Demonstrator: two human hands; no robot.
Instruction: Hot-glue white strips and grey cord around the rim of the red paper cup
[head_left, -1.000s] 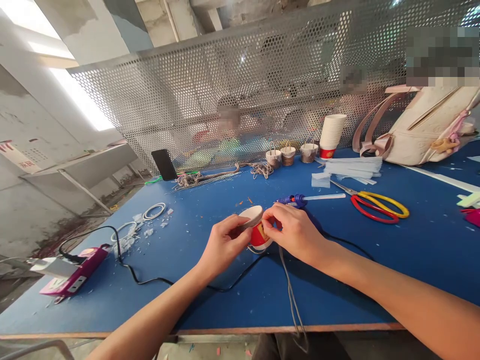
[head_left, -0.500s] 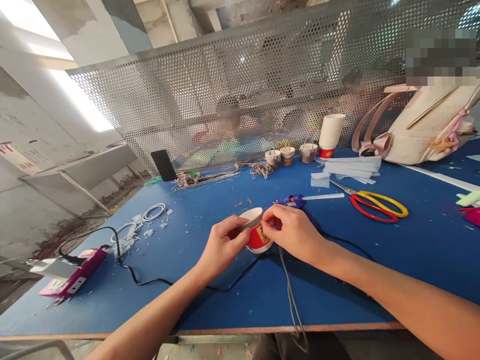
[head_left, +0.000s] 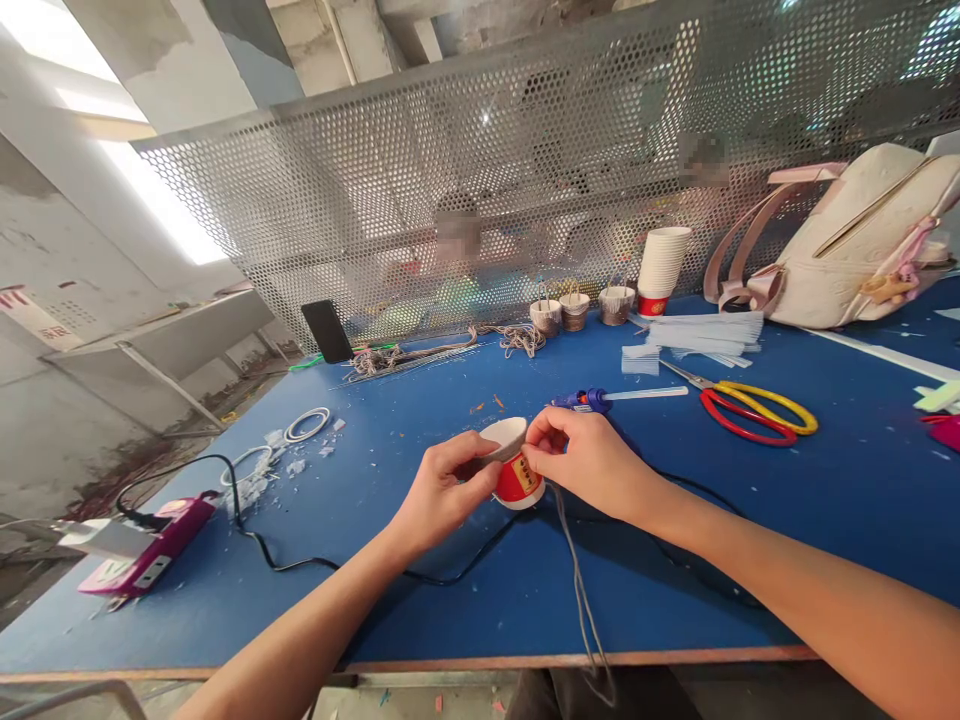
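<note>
My left hand is closed around a small paper cup, red with a gold label and a white rim, tilted just above the blue table. A greyish band, apparently cord, runs below the rim. My right hand pinches at the cup's right side near that band; its fingertips partly hide the spot. From beneath it a grey cord trails down over the front table edge. Behind my right hand lies a blue glue gun with a clear glue stick in its back.
Scissors with red and yellow handles lie right, near white strips. Behind stand cord-wrapped cups, stacked paper cups, a backpack and a phone. A black cable runs left to a power strip.
My right hand's fingers have shifted slightly at the cup's side, and more of the gold label shows. The left hand keeps its hold, nearly still.
</note>
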